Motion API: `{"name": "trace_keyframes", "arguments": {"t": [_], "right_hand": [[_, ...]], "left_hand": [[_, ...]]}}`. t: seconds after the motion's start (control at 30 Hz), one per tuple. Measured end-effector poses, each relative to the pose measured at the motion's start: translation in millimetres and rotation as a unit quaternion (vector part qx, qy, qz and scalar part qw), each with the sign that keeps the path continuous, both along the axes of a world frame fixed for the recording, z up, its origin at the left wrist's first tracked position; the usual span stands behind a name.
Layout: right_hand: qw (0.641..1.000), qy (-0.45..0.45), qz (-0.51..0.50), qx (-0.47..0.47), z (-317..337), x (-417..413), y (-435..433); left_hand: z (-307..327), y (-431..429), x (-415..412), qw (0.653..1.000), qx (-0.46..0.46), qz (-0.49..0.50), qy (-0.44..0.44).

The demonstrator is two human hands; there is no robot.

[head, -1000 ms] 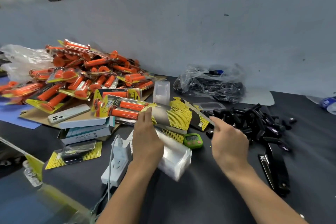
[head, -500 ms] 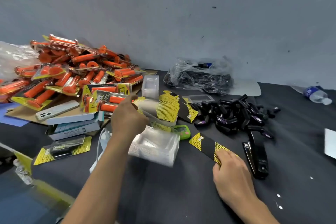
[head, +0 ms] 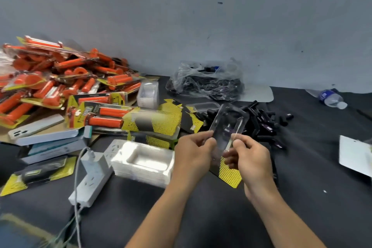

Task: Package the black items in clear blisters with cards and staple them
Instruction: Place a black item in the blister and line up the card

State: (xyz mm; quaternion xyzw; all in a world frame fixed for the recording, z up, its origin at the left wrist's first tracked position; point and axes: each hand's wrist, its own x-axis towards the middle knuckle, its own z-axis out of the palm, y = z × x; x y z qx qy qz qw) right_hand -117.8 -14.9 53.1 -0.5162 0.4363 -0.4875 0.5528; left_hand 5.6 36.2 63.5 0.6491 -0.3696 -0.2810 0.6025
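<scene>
My left hand point(head: 193, 155) and my right hand point(head: 249, 157) pinch the near end of a clear blister point(head: 228, 125), held tilted above the table at centre. A yellow-and-black card point(head: 229, 173) lies flat under my right hand. Behind the blister sits a pile of loose black items point(head: 261, 121). A stack of clear blisters point(head: 143, 162) stands left of my left hand, and more yellow-and-black cards point(head: 155, 121) lie fanned out behind it. The stapler is hidden behind my right hand.
A heap of packaged orange grips point(head: 60, 82) fills the back left. A plastic bag of black parts point(head: 205, 82) sits at the back. A white power strip point(head: 90, 181), a finished black pack point(head: 40, 173), boxes with a phone point(head: 36, 127), a water bottle point(head: 332, 98) and a white card point(head: 356, 155) lie around.
My right hand left the card lying on the table. My left hand came over from the card pile. Both hands now hold a clear blister together above the card.
</scene>
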Motion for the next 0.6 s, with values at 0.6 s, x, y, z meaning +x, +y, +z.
{"name": "trace_keyframes", "arguments": {"t": [0.6], "right_hand": [[0.824, 0.511, 0.034, -0.244, 16.5, -3.1, -83.1]], "left_hand": [[-58.7, -56.0, -0.4, 0.958, 0.006, -0.062, 0.280]]}}
